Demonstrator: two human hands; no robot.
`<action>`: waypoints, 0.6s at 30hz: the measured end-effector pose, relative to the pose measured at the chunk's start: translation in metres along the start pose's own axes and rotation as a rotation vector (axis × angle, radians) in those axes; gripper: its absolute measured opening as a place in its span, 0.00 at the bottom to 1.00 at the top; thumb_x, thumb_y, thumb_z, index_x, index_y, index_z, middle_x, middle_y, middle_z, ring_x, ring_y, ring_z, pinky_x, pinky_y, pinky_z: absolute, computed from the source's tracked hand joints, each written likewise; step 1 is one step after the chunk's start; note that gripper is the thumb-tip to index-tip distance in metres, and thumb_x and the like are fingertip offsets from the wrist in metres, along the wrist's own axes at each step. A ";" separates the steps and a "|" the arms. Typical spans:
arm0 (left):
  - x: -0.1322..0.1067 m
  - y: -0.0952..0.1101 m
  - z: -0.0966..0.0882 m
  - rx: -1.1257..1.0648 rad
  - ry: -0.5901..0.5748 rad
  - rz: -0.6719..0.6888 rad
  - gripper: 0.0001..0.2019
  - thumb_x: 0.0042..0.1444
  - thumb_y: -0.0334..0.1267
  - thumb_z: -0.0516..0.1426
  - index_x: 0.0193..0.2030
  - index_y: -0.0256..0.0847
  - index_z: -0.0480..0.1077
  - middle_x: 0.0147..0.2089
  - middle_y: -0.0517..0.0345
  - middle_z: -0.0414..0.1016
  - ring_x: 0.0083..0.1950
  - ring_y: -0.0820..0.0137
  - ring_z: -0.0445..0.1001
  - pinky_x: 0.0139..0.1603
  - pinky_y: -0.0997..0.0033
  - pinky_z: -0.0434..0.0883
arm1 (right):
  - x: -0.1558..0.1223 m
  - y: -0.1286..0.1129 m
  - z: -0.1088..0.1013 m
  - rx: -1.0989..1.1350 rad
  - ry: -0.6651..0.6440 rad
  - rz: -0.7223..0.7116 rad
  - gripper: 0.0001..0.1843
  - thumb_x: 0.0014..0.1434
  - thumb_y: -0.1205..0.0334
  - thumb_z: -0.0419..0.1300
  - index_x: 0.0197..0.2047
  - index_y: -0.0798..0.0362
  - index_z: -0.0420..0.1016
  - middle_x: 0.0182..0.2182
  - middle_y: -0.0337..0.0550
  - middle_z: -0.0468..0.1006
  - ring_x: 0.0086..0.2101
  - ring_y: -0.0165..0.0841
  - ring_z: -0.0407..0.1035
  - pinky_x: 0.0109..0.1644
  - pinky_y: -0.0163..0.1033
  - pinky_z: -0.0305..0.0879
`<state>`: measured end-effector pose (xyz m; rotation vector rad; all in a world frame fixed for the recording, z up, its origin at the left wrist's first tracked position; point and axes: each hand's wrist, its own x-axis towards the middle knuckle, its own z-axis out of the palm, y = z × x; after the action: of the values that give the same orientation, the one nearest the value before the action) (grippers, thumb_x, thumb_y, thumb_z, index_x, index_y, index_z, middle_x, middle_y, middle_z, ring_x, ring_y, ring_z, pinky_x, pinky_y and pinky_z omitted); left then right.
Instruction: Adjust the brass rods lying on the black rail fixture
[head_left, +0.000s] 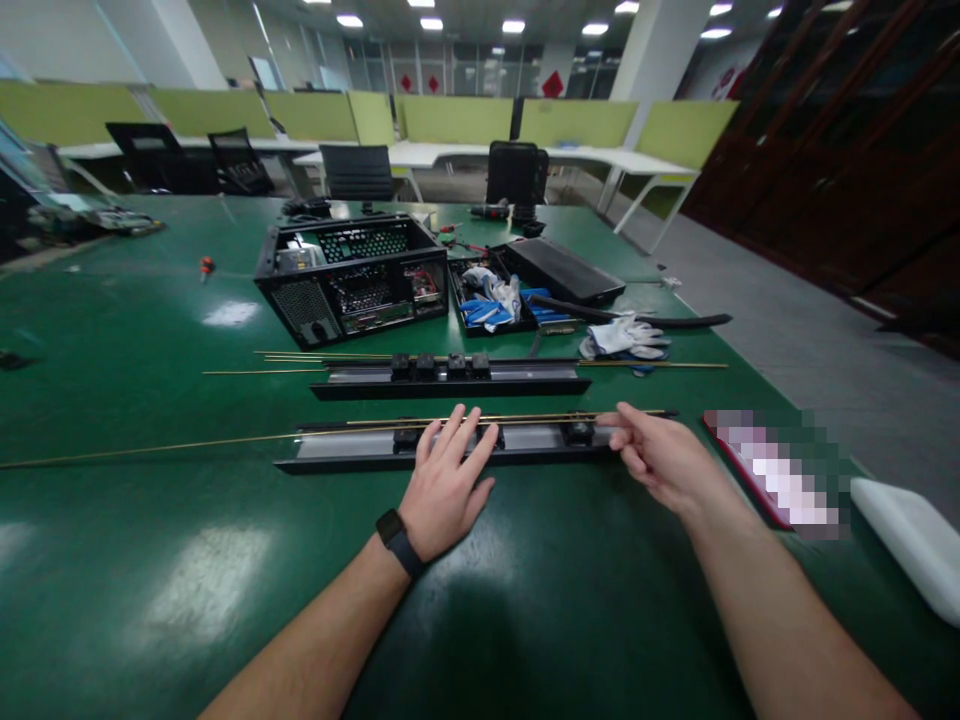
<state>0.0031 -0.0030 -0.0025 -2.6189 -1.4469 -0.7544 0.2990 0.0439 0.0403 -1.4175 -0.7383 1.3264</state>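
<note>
A long black rail (360, 462) with a light grey inner face lies across the table in front of me. Black blocks (579, 430) sit along it, and thin brass-coloured rods (525, 418) run lengthwise over them. My left hand (450, 480), with a black watch on its wrist, lies open across the rail's middle, fingers spread over the rods and partly hiding a block. At the rail's right end, my right hand (656, 455) has its fingers curled together and its fingertips beside the right block, at the rods. Whatever they pinch is hidden.
Behind lies a second black rail (450, 387) with several blocks and rods. Farther back are an open computer case (352, 280), a tray of gloves (491, 300), a black panel (562, 270) and a white glove (626, 338). A red-edged, blurred item (772, 475) lies right.
</note>
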 end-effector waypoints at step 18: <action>0.000 -0.001 0.002 0.004 0.006 -0.003 0.33 0.64 0.37 0.58 0.75 0.42 0.56 0.76 0.42 0.54 0.79 0.50 0.47 0.74 0.41 0.50 | 0.005 0.020 0.008 -0.141 0.023 -0.141 0.24 0.47 0.45 0.75 0.32 0.58 0.79 0.20 0.40 0.74 0.11 0.21 0.54 0.10 0.27 0.42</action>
<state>0.0037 -0.0019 -0.0041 -2.6105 -1.4490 -0.7581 0.2883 0.0446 0.0206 -1.4614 -0.9141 1.1663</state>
